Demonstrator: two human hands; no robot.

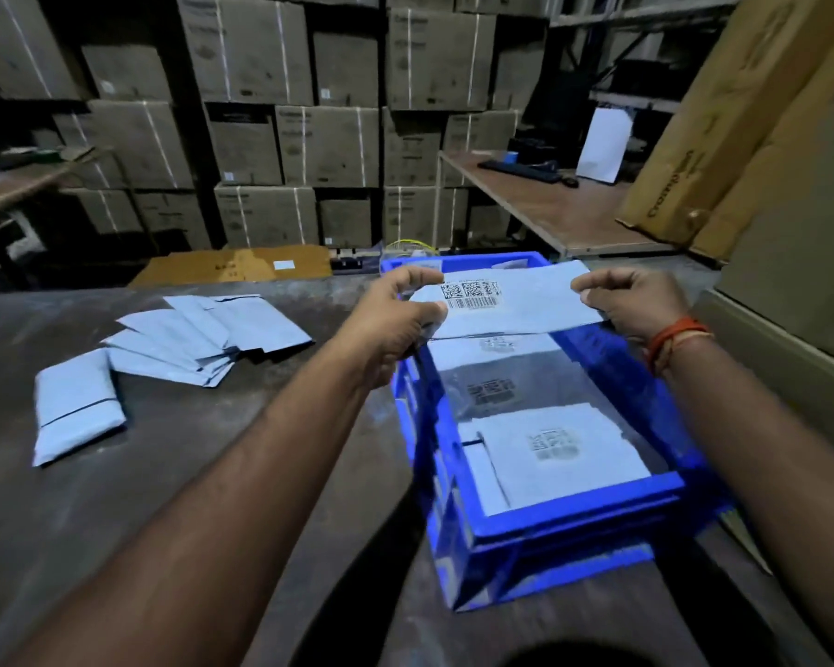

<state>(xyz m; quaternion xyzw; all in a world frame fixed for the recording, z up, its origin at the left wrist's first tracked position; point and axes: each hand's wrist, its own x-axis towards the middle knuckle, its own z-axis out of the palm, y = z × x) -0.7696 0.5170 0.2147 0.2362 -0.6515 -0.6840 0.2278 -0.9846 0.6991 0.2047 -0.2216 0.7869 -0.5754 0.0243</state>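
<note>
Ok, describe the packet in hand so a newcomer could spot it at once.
Start at the bright blue plastic crate on the dark grey table. Above its far end, the left hand and right hand pinch one flat pale blue packet. Unlike the packets lying inside, it is held in the air at both ends.

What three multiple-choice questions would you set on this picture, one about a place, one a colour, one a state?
1. Where is the labelled packet? A above the crate's far end; B under the crate; C left of the crate.
2. What colour is the crate? A red; B blue; C green.
3. How is the labelled packet held? A by one hand; B by both hands, one at each end; C by no hand.
Answers: 1 A, it hangs over the crate's far rim. 2 B, its walls and rim are bright blue. 3 B, the left hand and the right hand each pinch an end.
</note>
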